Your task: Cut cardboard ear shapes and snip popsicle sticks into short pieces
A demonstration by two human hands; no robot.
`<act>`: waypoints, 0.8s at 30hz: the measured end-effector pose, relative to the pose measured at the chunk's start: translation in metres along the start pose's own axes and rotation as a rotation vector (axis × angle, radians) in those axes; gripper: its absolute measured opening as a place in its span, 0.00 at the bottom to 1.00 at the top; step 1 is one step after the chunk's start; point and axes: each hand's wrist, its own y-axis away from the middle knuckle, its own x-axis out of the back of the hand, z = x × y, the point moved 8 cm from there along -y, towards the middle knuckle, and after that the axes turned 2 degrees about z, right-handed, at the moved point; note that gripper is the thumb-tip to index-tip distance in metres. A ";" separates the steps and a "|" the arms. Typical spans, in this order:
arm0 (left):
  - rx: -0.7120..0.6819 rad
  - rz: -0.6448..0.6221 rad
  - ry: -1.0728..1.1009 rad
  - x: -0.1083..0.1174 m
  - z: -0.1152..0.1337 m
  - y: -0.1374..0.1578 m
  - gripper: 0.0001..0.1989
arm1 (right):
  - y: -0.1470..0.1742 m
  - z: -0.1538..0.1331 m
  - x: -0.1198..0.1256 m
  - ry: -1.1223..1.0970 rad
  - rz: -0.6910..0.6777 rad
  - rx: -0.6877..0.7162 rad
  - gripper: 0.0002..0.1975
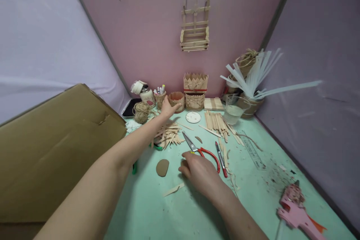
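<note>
Left hand (168, 110) at the round stick-clad basket (178, 100) near the tabletop's (152, 210) far edge.
Its thumb and fingers are spread at the basket's near left side; whether they grip it, I cannot tell. A marker cup (160, 99) stands just left of the basket, two stacked zigzag-rimmed baskets (195, 82) just right. The left forearm passes over a pile of split craft sticks (172, 135), hiding part of it. Nearer the tabletop's near edge, the right hand (200, 174), thumb and index finger apart, partly covers the red-handled scissors (198, 150); contact is unclear. A flat-sided cardboard disc (162, 168) lies left of it, a red pen (221, 159) right. Large cardboard (62, 150) blocks the tabletop's left edge; a pink glue gun (296, 212) lies by its near right corner.
</note>
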 end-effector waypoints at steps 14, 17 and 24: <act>-0.095 0.064 -0.231 0.154 -0.013 0.130 0.09 | 0.006 0.052 0.010 0.179 0.058 -0.276 0.10; -0.137 -0.044 -0.391 0.139 -0.024 0.138 0.08 | 0.004 0.057 0.003 0.181 0.005 -0.299 0.10; -0.050 0.018 -0.576 0.116 -0.042 0.147 0.12 | -0.001 0.063 -0.005 0.190 -0.046 -0.366 0.12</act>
